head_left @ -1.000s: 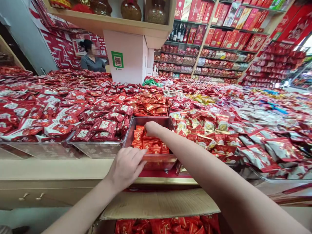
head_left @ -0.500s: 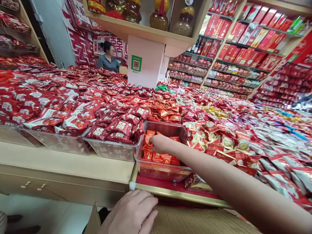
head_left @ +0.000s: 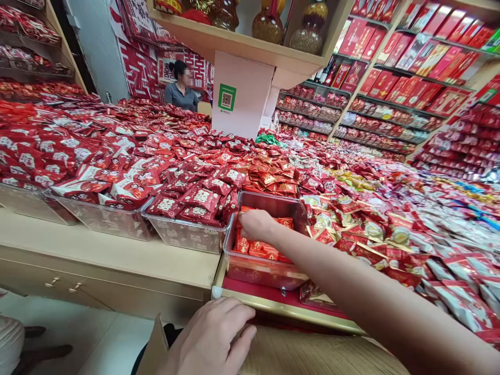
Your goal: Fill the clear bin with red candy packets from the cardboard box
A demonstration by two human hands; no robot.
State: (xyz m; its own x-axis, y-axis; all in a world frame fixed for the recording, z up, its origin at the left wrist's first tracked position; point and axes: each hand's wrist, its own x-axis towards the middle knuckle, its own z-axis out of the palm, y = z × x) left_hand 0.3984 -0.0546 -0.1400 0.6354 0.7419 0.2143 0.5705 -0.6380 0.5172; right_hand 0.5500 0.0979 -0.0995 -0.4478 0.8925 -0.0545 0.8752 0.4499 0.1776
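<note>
My right hand [head_left: 258, 225] is down in a clear plastic bin [head_left: 265, 265] of small red wrapped packets [head_left: 260, 249]. Its fingers are curled closed against the packets at the bin's left side, and whatever they hold is hidden behind the hand. Below, at the counter's front edge, my left hand [head_left: 214, 336] rests over a cardboard box [head_left: 312, 351]. Its fingers are loosely bent, the thumb stands apart, and nothing shows between them.
Bins of dark red packets [head_left: 195, 200] and red-and-white packets [head_left: 128, 182] line the left counter. Gold-and-red packets [head_left: 371, 229] are heaped to the right. A shelf [head_left: 250, 41] overhangs a white pillar [head_left: 242, 104]. A person [head_left: 182, 91] is at the back left.
The view has shifted slightly, so the scene sits a little further right. My right hand stays in the bin, its fingers more tucked in. My left hand stays by the box.
</note>
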